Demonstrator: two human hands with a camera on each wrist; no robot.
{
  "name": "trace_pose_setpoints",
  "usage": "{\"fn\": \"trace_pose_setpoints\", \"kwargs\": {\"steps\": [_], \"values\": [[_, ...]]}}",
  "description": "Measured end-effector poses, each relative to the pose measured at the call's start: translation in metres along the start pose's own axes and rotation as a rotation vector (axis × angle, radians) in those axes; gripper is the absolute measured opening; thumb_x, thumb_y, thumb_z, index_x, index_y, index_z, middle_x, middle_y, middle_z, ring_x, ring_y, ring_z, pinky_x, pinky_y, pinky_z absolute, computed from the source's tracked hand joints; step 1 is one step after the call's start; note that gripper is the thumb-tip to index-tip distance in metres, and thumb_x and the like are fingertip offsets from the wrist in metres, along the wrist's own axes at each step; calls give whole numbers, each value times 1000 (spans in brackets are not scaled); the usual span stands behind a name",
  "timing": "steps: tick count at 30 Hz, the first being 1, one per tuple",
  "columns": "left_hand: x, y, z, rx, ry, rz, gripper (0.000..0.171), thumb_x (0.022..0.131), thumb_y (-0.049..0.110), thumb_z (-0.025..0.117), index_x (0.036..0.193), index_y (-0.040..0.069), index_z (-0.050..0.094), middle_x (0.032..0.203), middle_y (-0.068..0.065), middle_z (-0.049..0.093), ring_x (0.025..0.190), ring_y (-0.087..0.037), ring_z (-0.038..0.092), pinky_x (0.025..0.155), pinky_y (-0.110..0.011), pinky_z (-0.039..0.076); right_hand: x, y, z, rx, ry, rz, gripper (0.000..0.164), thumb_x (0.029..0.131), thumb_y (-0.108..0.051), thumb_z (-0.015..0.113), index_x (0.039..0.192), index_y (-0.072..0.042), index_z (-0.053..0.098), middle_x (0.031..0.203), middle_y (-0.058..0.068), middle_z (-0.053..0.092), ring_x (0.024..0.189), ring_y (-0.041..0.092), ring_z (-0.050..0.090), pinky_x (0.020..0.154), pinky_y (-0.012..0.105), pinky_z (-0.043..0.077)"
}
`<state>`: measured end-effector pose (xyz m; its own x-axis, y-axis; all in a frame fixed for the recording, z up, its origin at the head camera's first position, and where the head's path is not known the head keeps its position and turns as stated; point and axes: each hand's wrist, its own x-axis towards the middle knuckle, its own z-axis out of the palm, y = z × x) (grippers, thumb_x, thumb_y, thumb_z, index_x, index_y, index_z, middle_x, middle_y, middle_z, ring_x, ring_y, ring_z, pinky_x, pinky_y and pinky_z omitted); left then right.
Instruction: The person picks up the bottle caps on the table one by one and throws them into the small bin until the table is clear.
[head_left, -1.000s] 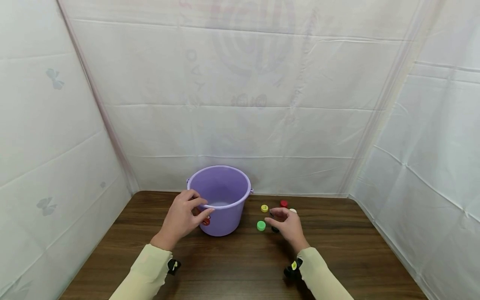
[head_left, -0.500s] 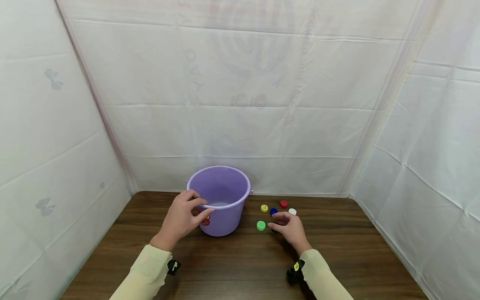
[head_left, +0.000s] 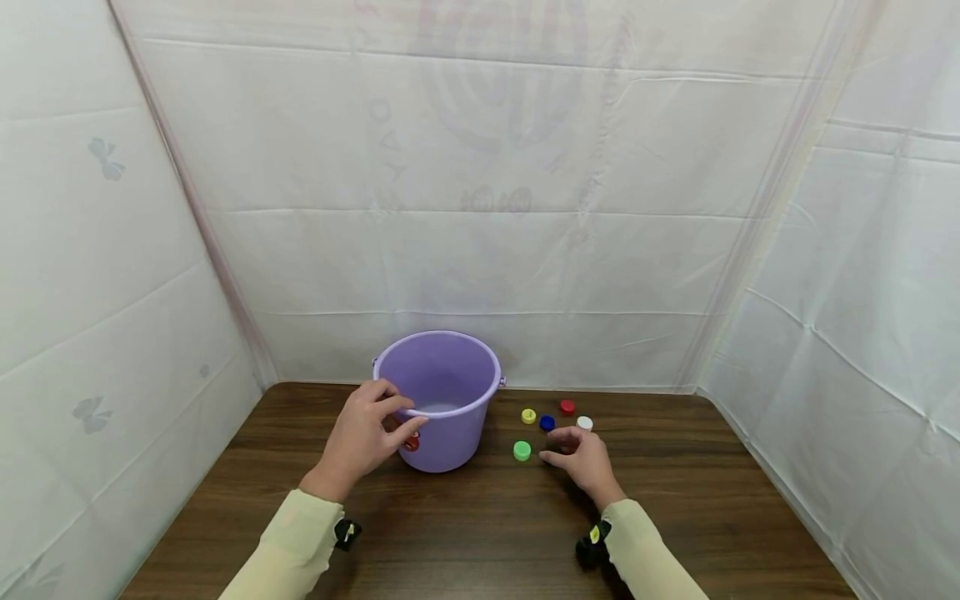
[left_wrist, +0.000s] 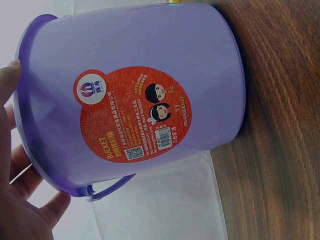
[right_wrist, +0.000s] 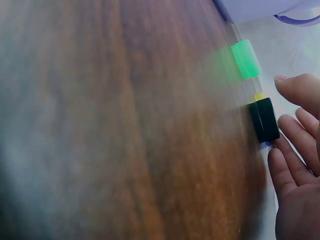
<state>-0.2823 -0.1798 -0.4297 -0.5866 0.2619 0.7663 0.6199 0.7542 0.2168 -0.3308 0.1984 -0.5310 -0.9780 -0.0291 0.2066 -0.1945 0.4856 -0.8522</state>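
A purple bucket [head_left: 442, 446] stands upright on the table, and my left hand [head_left: 362, 429] pinches the near-left part of its rim between thumb and fingers. Its red label [left_wrist: 135, 117] faces the left wrist camera. My right hand [head_left: 587, 464] hovers low over several bottle caps, thumb and fingers apart with nothing held. A black cap [right_wrist: 264, 120] lies just in front of those fingers; in the head view the hand hides it. To the hand's left is a green cap [head_left: 522, 451]. Beyond it are a blue cap [head_left: 547, 423] and a white cap [head_left: 584, 423].
Farther back on the brown wooden table [head_left: 465, 542] lie a yellow cap [head_left: 528, 416] and a red cap [head_left: 567, 407]. White cloth [head_left: 480, 250] hangs behind the table and along both sides. A black wrist camera [head_left: 591, 550] sits below the right sleeve.
My right hand has drawn slightly right and nearer to me, uncovering the blue and white caps. The left hand and the bucket have stayed where they were.
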Motion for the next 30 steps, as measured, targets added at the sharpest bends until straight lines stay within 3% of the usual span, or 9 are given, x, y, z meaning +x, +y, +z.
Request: {"fn": "trace_pose_setpoints", "kwargs": {"steps": [20,30], "values": [[-1,-1,0,5,4,8,24,75,34,92,83,16,78,86,2,58,82,-15,52,76,-36,47,0,2,-4,-127,-18,-4,27,76,-17,92,99,-12,78,100,0,78,93,17,70,83,33,57],[0,0,-1,2,2,7,25,74,34,92,84,16,79,86,2,58,82,-15,52,76,-36,47,-1,2,-4,-132,-37,7,27,76,-14,91,99,-12,77,100,1,77,94,18,71,86,38,58]]}}
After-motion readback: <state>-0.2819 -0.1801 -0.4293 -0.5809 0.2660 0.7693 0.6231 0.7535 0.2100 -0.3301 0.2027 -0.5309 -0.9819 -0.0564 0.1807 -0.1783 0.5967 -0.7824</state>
